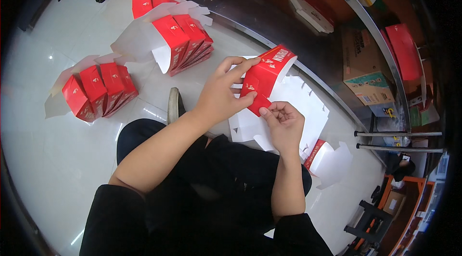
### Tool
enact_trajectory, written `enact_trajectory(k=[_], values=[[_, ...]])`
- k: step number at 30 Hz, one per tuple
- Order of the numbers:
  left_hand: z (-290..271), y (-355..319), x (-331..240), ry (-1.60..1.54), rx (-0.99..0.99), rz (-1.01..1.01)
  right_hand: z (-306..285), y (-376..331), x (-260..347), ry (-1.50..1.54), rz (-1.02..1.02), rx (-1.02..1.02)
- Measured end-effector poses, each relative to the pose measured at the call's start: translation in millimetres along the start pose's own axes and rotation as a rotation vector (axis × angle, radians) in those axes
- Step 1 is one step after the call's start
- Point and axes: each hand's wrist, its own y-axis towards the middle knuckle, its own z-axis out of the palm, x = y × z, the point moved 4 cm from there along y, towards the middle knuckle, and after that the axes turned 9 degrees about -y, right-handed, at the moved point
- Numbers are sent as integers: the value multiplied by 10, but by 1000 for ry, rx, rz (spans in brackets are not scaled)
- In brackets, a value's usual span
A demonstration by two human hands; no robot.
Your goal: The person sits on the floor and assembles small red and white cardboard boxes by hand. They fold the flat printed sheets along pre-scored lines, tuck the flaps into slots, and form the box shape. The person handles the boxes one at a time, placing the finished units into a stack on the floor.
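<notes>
Head view: From my remote seat I watch two bare hands at work on a folded carton above a pale tiled floor (57,160).
Red box: It is held up just above and right of the frame's centre, over a spread of white card sheets (301,99).
Left hand: The left hand (220,87) is clamped on the box (266,74), fingers over its upper side, thumb pressed to the lower panel.
Right hand: The right hand (285,124) has thumb and forefinger together on the edge of a small red flap (258,105) at the box's lower end.
Step in hand: I judge this to be the shaping of that end, the flap being worked by its edge.
Next move: To my eye it calls for a steady left hold and a light pinch, since thin card may crease.
Card: The box looks smooth and slightly glossy, red outside with white print, its wall curving to a white edge at upper right.
Box stack: Red cartons (171,35) lean together at upper centre, pale lids fanned out.
Box row: More cartons (91,83) nest at left, wedge-shaped, with crisp folds.
Lower right: A red-and-white carton (315,154) lies beside the knee, its pale lid splayed.
</notes>
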Motion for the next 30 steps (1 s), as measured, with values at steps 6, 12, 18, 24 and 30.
enact_trajectory(k=[6, 12, 18, 24, 30], values=[[33, 51, 70, -107, -2, -14, -41, 69, -131, 61, -48, 9], [37, 12, 40, -35, 29, 55, 36, 33, -118, -92, -98, 57], [73, -29, 43, 46, 88, 124, 47, 1, 8, -79, -39, -53], [256, -117, 96, 42, 84, 178, -104, -8, 308, -210, -425, -92], [390, -168, 58, 42, 131, 161, -665, -174, 316, -207, -248, -239]])
